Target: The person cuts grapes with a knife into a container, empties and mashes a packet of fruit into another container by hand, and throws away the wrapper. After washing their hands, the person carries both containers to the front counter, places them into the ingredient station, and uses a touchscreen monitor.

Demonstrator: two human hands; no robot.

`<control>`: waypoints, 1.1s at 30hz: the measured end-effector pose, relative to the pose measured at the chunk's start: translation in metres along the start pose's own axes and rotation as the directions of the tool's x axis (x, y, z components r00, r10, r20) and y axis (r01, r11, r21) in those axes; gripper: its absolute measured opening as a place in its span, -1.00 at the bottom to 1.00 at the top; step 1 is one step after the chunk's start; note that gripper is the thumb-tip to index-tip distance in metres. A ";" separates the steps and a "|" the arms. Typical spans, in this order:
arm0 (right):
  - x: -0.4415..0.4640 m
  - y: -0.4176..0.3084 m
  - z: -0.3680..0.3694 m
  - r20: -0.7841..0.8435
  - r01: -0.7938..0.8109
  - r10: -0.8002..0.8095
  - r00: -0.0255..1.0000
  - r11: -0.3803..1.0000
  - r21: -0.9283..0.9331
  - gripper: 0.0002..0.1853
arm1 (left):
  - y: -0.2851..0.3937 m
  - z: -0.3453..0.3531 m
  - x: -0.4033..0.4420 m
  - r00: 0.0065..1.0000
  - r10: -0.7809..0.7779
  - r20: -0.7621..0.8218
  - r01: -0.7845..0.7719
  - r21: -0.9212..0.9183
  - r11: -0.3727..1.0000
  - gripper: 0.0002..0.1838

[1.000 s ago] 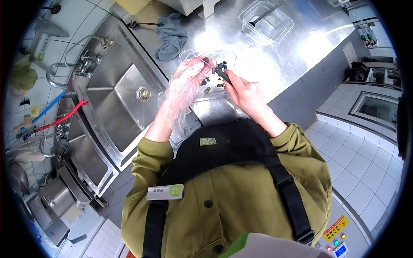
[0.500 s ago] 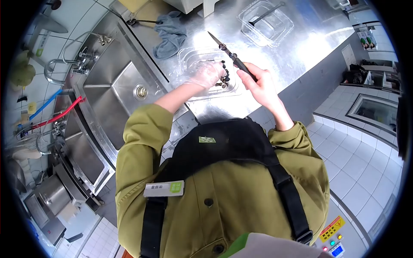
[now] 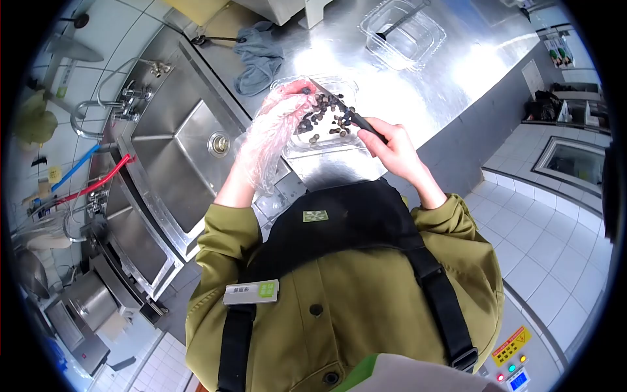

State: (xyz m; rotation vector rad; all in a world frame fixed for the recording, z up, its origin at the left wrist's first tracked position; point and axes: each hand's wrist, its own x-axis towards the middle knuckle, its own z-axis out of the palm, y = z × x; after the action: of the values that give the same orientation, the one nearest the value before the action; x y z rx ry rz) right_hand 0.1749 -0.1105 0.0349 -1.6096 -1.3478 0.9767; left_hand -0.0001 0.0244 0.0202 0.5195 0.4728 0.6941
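My left hand (image 3: pixel 287 98), in a loose clear plastic glove, is above the left side of a clear plastic container (image 3: pixel 307 147). Its fingers are pinched on a small dark round piece (image 3: pixel 305 91). In my right hand (image 3: pixel 390 145) is a knife (image 3: pixel 361 122), gripped by its black handle. The blade points up and left across the container, and its tip is close to my left fingertips. Small dark round pieces (image 3: pixel 315 117), perhaps olives or berries, lie scattered in the container. A few seem to touch or cling to the blade.
A second clear container (image 3: pixel 418 52) with a dark-handled utensil stands farther back on the steel counter (image 3: pixel 467 39). A blue-grey cloth (image 3: pixel 258 59) lies behind the left hand. To the left is a steel sink (image 3: pixel 179 144) with taps (image 3: pixel 134 91).
My left hand has risen from the pieces in the container up and left to near the blade tip. The knife has come down and left over the container.
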 end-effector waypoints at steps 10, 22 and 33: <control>0.000 -0.007 0.004 0.042 0.094 -0.092 0.995 0.994 -0.060 -0.79 | 0.001 0.001 -0.011 0.999 0.044 0.017 -0.044 -0.015 0.999 -0.75; -0.001 -0.018 0.000 0.051 0.120 -0.115 0.992 0.985 -0.122 -0.78 | 0.006 0.022 -0.016 0.996 -0.073 0.052 0.054 0.293 0.954 -0.76; 0.001 -0.020 0.000 0.010 0.129 -0.129 0.992 0.979 -0.158 -0.78 | 0.005 0.006 -0.018 0.981 0.184 -0.068 -0.180 0.070 0.981 -0.79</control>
State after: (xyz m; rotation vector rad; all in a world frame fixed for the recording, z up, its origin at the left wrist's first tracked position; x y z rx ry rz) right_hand 0.1680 -0.1076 0.0536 -1.6148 -1.5425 0.8092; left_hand -0.0120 0.0133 0.0320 0.6032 0.5220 0.8786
